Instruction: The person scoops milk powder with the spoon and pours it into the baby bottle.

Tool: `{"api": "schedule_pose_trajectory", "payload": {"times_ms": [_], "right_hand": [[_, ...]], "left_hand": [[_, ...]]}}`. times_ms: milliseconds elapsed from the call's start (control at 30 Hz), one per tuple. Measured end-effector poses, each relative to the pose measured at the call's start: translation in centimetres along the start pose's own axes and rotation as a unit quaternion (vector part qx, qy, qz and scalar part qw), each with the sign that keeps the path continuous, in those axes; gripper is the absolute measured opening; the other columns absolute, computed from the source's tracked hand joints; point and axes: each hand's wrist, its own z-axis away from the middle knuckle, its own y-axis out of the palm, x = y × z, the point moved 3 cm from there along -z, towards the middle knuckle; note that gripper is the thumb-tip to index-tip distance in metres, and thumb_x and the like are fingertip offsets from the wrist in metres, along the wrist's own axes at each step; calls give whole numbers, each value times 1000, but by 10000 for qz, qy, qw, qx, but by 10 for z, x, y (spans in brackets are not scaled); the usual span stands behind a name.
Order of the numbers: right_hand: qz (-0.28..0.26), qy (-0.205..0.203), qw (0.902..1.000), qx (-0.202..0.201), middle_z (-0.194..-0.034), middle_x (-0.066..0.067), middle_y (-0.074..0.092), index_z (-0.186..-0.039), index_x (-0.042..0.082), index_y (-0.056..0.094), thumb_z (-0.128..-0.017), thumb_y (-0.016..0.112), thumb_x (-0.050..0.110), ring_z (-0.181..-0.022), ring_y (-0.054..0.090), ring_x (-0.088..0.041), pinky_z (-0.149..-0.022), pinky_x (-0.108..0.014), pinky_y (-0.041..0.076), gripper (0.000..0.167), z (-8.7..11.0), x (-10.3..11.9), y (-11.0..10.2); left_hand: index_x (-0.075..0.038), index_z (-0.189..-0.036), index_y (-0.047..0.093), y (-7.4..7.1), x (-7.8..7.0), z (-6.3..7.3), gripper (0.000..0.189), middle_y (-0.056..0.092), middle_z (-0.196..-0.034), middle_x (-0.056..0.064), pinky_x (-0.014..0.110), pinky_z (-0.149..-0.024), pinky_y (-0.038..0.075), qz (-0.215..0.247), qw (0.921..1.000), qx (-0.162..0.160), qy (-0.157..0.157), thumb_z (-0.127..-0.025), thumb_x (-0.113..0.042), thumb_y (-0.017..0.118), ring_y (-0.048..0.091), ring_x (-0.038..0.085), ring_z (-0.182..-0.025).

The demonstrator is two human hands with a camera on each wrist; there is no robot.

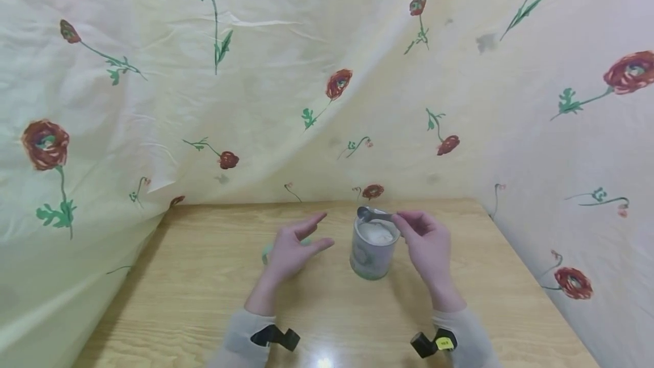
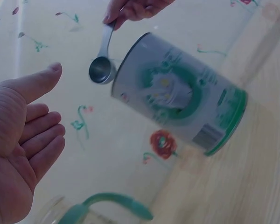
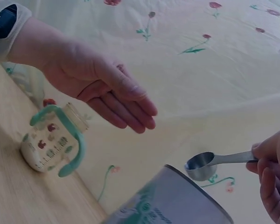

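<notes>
My right hand (image 1: 428, 243) pinches the handle of a metal measuring spoon (image 3: 203, 165) between thumb and fingers. Its round bowl hangs right at the rim of the can, and the inside looks dark, with no powder showing. The open can (image 1: 372, 254), white with a green band at its base, stands upright and is filled with white powder (image 1: 376, 233). To the left of it, my left hand (image 1: 291, 249) hovers with thumb and fingers spread, holding nothing. Behind that hand stands a clear baby bottle (image 3: 49, 142) with green handles and no lid, largely hidden in the head view.
A light wooden table (image 1: 204, 277) lies under everything. Flower-printed cloth (image 1: 286, 101) hangs along its back and both sides. Each wrist wears a small black camera, one of them the left wrist camera (image 1: 276, 337).
</notes>
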Motion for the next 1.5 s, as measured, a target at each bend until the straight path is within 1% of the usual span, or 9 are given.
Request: {"api": "schedule_pose_trajectory", "payload": {"times_ms": [167,333,533,800,967,1100,1200,1400,1500], "right_hand": [[307,-50,9995,93,-100,-6,79,-106,0,77,-96,82,10,-80,72,-13,-70,-18,60,14,-4,1,-7],[525,-83,9986,68,-96,-7,78,-105,1,78,-96,83,11,-77,70,-12,-67,-17,58,14,-7,4,-12],[668,-185,9974,199,-97,-10,79,-104,2,78,-95,84,9,-76,67,-8,-66,-16,56,13,-6,8,-12],[1106,-614,9917,227,-95,-8,80,-99,4,79,-94,84,8,-76,68,-6,-68,-12,55,8,-5,9,-12],[1413,-968,9849,262,-90,-7,80,-97,3,79,-92,85,3,-73,68,-7,-67,-11,55,8,-4,11,-12],[1741,-1245,9763,316,-89,-6,79,-96,3,79,-91,85,2,-71,67,-9,-65,-10,53,9,-4,11,-13],[1936,-1414,9702,362,-88,-6,79,-96,3,78,-90,85,1,-70,66,-10,-64,-10,52,9,-4,11,-13],[2169,-1688,9606,419,-87,-6,78,-95,2,78,-88,86,-3,-69,66,-12,-64,-8,50,12,-4,10,-12],[2342,-1858,9532,460,-86,-7,78,-95,1,78,-86,87,-5,-69,67,-14,-63,-12,53,14,-4,9,-12]], "left_hand": [[-16,-150,64,21,1,-5,66,57,-156,3,52,-116,48,198,9993,182,-256,-92,-35,88,58,36,-139],[-9,-151,62,39,3,-13,68,56,-157,4,45,-117,47,288,9991,210,-245,-91,-28,88,57,36,-140],[-11,-153,59,54,8,-15,71,55,-158,3,40,-118,46,307,9987,241,-323,-91,-30,88,55,28,-143],[-11,-157,55,68,8,-16,76,51,-161,3,42,-119,45,411,9978,340,-391,-92,-33,88,53,31,-145],[-13,-156,56,74,11,-17,72,52,-161,5,40,-119,45,421,9979,381,-318,-93,-30,87,52,25,-146],[-16,-157,56,77,12,-18,73,52,-161,3,42,-119,45,430,9977,400,-331,-93,-31,87,51,26,-146],[-14,-156,56,79,11,-18,74,52,-160,3,42,-120,44,462,9977,361,-352,-92,-30,88,50,26,-147],[-7,-157,53,83,12,-22,79,52,-159,5,40,-121,42,477,9983,295,-159,-90,-26,90,49,25,-148],[-5,-157,52,85,14,-23,82,52,-160,8,40,-122,41,507,9982,303,-144,-89,-26,91,49,25,-148]]}}
